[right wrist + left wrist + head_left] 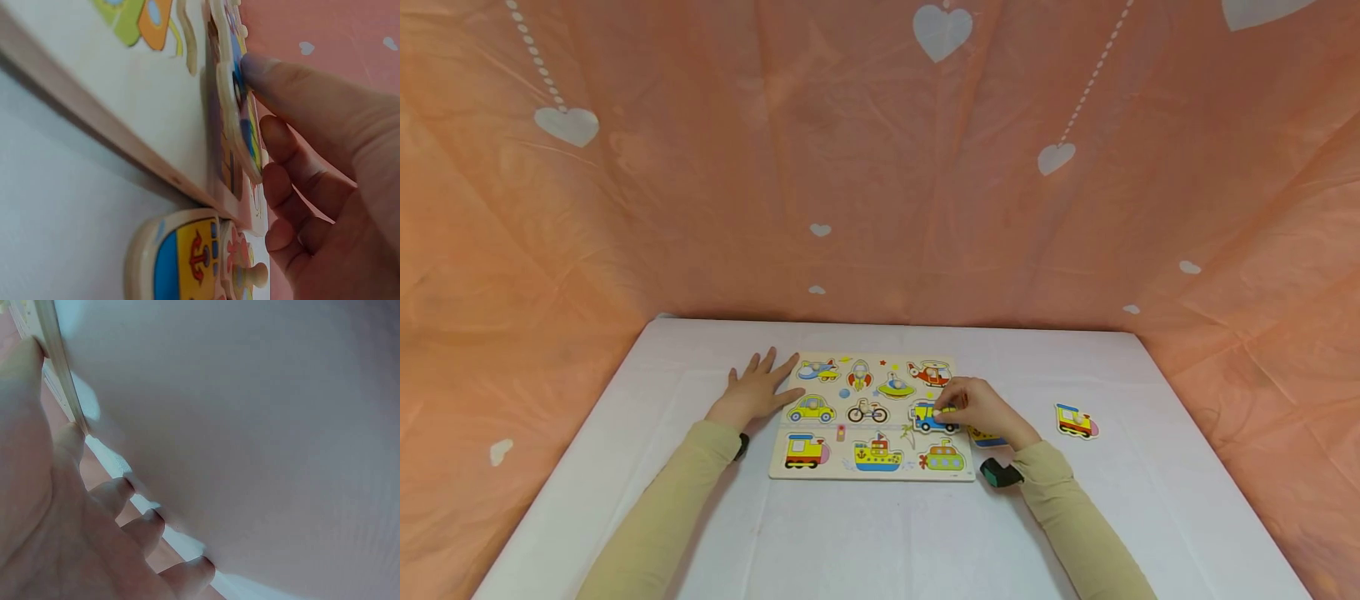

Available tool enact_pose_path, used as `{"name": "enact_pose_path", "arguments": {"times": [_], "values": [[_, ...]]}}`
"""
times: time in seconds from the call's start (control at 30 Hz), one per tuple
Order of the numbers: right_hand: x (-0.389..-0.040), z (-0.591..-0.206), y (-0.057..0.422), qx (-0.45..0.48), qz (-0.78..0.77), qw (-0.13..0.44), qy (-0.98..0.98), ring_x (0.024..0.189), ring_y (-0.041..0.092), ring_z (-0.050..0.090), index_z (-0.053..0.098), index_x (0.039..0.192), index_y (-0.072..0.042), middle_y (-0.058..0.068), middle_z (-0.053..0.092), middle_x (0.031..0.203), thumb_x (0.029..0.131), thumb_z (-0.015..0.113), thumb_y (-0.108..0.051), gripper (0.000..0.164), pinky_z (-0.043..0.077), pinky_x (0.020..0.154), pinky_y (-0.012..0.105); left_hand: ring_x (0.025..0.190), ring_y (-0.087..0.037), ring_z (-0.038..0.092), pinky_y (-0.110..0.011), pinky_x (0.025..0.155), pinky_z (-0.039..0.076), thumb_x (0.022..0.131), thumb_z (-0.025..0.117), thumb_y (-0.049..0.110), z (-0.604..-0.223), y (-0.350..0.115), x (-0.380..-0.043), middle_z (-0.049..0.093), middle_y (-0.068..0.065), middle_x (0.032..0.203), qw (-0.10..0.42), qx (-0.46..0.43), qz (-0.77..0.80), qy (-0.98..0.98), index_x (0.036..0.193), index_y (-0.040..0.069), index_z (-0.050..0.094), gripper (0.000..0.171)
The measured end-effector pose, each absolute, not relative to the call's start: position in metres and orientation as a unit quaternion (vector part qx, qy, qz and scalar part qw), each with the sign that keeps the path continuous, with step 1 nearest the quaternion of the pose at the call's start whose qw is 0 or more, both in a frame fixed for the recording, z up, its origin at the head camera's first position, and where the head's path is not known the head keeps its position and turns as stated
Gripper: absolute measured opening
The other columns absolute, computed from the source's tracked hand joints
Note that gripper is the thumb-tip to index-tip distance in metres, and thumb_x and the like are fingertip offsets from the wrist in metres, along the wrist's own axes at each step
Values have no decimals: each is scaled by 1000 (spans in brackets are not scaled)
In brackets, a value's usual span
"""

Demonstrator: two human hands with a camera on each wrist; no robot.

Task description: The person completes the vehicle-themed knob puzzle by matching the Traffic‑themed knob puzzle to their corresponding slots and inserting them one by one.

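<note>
A wooden peg puzzle board (842, 425) with printed vehicles lies on the white table. My right hand (981, 407) pinches a blue and yellow bus piece (922, 418) over the board's right side. In the right wrist view, the bus piece (251, 134) is slightly tilted and partly off the board's surface, with the thumb against it. My left hand (752, 393) is spread at the board's left edge; in the left wrist view, its thumb and index finger touch that edge (59, 359) while the other fingertips rest on the table.
Right of the board, partly under my right hand, lies a ship piece (987, 438). Beside it in the right wrist view is another piece with a wooden knob (255, 275). Farther right lies a train piece (1077, 422). An orange curtain (880, 167) hangs behind the table.
</note>
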State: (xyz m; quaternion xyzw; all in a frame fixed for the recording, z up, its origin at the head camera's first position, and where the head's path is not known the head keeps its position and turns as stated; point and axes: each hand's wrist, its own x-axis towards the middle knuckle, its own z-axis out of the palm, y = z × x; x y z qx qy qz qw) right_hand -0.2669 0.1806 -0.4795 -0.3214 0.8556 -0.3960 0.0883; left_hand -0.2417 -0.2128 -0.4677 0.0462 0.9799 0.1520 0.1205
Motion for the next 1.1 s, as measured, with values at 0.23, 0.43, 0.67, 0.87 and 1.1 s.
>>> {"name": "enact_pose_path", "arguments": {"times": [0.23, 0.43, 0.67, 0.87, 1.1], "values": [[-268, -479, 179, -316, -395, 90, 858, 68, 15, 47, 74, 83, -17, -7, 61, 81, 78, 80, -19, 8, 38, 59, 25, 139, -50, 2, -72, 103, 1, 92, 54, 55, -466, -212, -241, 6, -26, 156, 121, 47, 154, 980, 153, 18, 23, 78], [-267, -478, 178, -316, -391, 90, 860, 68, 14, 47, 74, 83, -16, -7, 62, 81, 79, 80, -17, 8, 38, 59, 24, 139, -50, 2, -72, 103, 1, 92, 53, 54, -464, -212, -241, 6, -26, 156, 119, 48, 150, 980, 153, 17, 23, 77], [-268, -479, 176, -306, -392, 98, 862, 69, 15, 47, 74, 84, -17, -7, 62, 82, 79, 80, -19, 8, 37, 59, 24, 140, -50, 1, -72, 103, 0, 92, 53, 55, -465, -212, -242, 6, -25, 156, 120, 45, 152, 980, 153, 18, 23, 78], [-267, -480, 176, -296, -397, 102, 863, 74, 16, 48, 74, 85, -16, -6, 63, 84, 79, 80, -19, 9, 38, 63, 26, 140, -50, 1, -72, 103, 0, 92, 53, 55, -466, -212, -242, 5, -25, 156, 121, 43, 150, 980, 153, 18, 22, 78], [-267, -479, 175, -278, -394, 109, 869, 75, 16, 49, 74, 86, -16, -6, 62, 87, 80, 79, -19, 9, 38, 64, 26, 139, -50, 1, -72, 103, 0, 92, 54, 53, -465, -211, -241, 6, -25, 156, 120, 44, 151, 980, 153, 18, 23, 77]]}}
